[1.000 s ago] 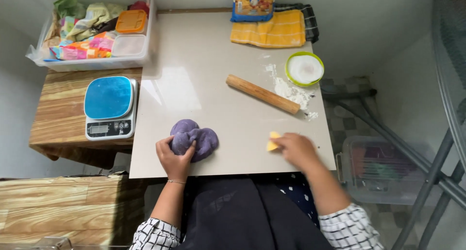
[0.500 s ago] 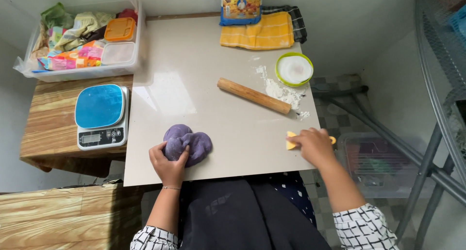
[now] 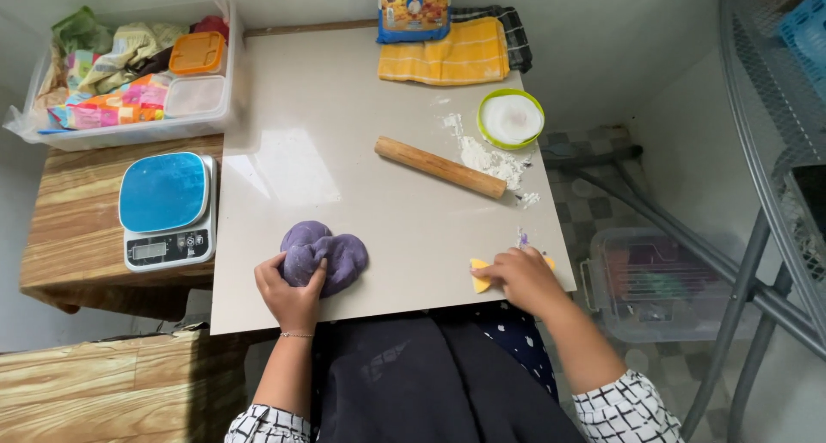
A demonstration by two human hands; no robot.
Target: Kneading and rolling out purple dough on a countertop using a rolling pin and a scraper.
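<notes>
Left hand (image 3: 291,295) grips the lumpy, folded purple dough (image 3: 325,254); right hand (image 3: 520,278) clasps a yellow scraper (image 3: 480,275).

Home kitchen: rolling pin (image 3: 440,167), scale (image 3: 166,209).

left hand (image 3: 291,290) grips purple dough (image 3: 324,254) | right hand (image 3: 521,277) holds yellow scraper (image 3: 479,275)

One purple dough lump (image 3: 325,255), one rolling pin (image 3: 440,167), one scale (image 3: 166,209), two towels (image 3: 447,54).
</notes>
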